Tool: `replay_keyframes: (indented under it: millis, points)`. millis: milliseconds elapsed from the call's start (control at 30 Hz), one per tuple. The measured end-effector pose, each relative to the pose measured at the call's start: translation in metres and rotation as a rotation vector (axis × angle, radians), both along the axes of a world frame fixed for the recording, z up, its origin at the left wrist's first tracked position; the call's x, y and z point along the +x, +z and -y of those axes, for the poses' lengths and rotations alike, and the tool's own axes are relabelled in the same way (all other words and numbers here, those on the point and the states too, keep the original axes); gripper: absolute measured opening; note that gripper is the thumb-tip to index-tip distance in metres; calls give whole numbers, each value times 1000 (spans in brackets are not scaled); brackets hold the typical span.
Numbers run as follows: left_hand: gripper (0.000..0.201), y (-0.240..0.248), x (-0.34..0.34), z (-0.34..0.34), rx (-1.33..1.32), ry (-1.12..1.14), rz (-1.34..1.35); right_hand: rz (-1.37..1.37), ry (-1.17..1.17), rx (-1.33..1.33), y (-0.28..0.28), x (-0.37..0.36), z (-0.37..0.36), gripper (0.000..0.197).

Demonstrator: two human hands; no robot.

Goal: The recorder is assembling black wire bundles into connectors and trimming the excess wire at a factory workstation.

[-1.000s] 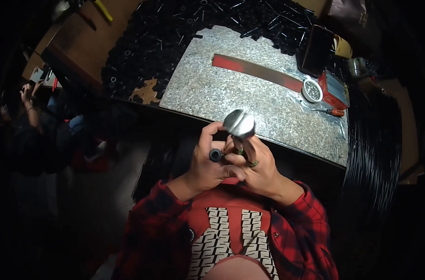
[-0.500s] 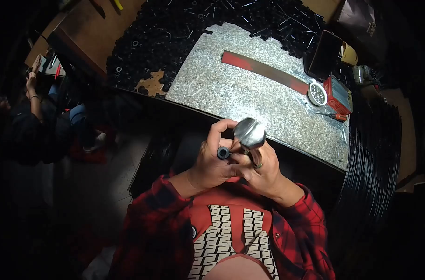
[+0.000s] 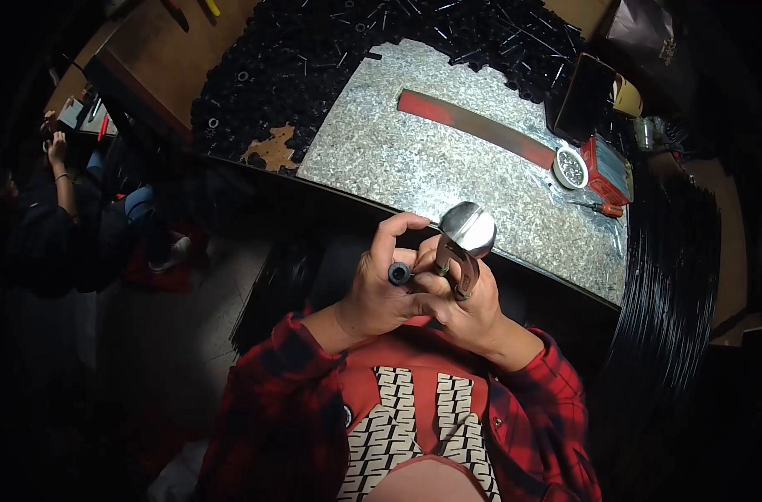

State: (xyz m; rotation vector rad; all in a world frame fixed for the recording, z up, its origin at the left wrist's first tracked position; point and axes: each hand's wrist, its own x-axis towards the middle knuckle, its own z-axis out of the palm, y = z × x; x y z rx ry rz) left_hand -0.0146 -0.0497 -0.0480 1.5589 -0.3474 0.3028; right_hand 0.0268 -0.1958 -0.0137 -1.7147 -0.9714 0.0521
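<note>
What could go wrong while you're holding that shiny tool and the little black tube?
The black tube in the left hand might slip and fall past the table, since that hand is mostly on the near side of its edge.
The right hand grips the shiny-headed tool by its brown handles, so squeezing could pinch a finger.
The open white bowl of tiny shiny bits sits by the end of the red-brown strip, so a bump might spill them.

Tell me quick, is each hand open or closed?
Left hand: closed, holding a black tube.
Right hand: closed, holding a shiny-headed tool.
</note>
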Motion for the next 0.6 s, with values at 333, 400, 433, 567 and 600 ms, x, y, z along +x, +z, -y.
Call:
replay_keyframes:
  millis: [333,400,433,567,600]
  points:
    - [103,5,-6,-1,87,47,-76,-110,-27,21,-4,-6,1,17]
    - [100,5,-6,-1,54,52,-50,-124,-3,38,-4,-7,1,15]
    - [99,6,-6,0,29,41,-60,-70,-11,59,-10,-6,1,17]
    - [94,-4,-5,-3,-5,72,-28,-120,-66,8,-9,-7,-5,12]
    - [94,-4,-5,-3,-7,86,-29,-90,-44,-2,-9,-5,-6,12]
